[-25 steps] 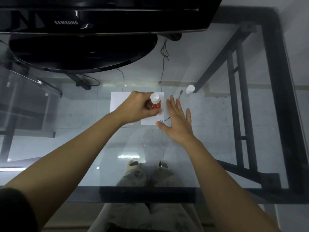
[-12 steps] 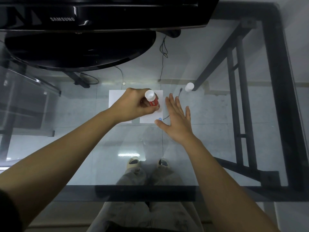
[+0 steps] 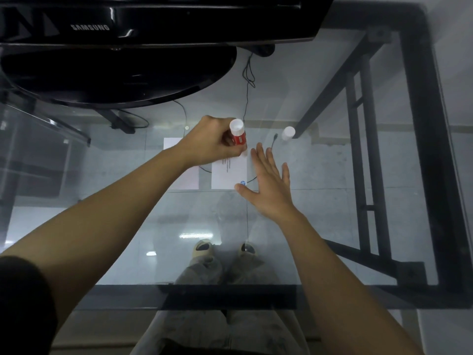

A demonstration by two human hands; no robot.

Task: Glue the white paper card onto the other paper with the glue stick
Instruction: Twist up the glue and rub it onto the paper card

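My left hand (image 3: 212,144) grips a red and white glue stick (image 3: 238,133), tilted, its lower end on the far edge of the white paper card (image 3: 230,175). The card lies flat on the glass table and has small print and a blue logo at its near right corner. My right hand (image 3: 268,185) rests flat, fingers spread, along the card's right edge, thumb on that corner. A second white paper (image 3: 185,175) lies just left of the card, partly hidden by my left forearm. The glue stick's white cap (image 3: 288,133) stands apart at the right.
A black monitor (image 3: 153,19) with a round stand (image 3: 115,78) fills the far left of the glass table (image 3: 320,175). A thin black cable (image 3: 273,140) runs near the cap. The black table frame (image 3: 422,149) borders the right and near edges.
My left hand has slid the glue stick from the card's middle up toward its far edge, uncovering more of the card. My right hand has stayed flat beside the card.
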